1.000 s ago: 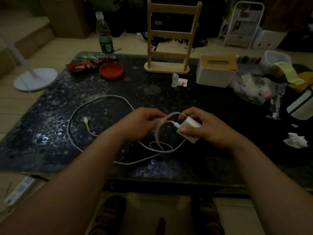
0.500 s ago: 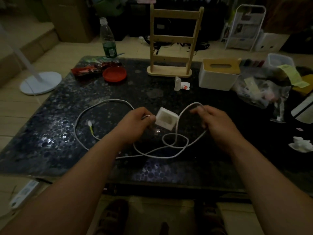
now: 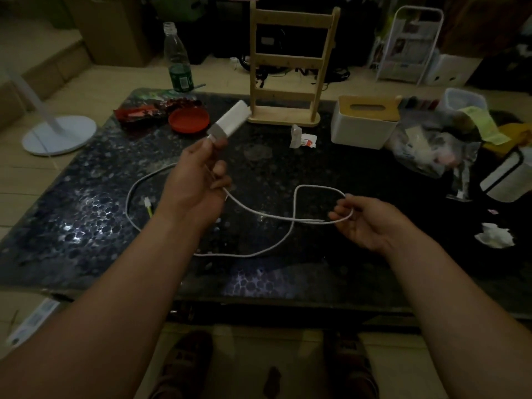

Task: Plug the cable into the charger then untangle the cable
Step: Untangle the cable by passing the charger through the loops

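Speckled table: hands hold boxy charger, looped cable.

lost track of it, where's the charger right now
Head view: the charger is held up in the left hand, left of centre, in front of the red dish and wooden rack.

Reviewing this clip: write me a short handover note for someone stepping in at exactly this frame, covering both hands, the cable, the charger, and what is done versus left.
Left hand: raised above the table, pinching the cable's plug end, with the white charger sticking up from it.
Right hand: holds a loop of the white cable just above the table.
Cable: appears plugged into the charger; it runs from the left hand to the right, crosses itself once, then trails left across the table to its free yellow-tipped end.
Done: plugging in, as far as can be seen.
Left: undo the remaining crossing and lay the cable out straight.
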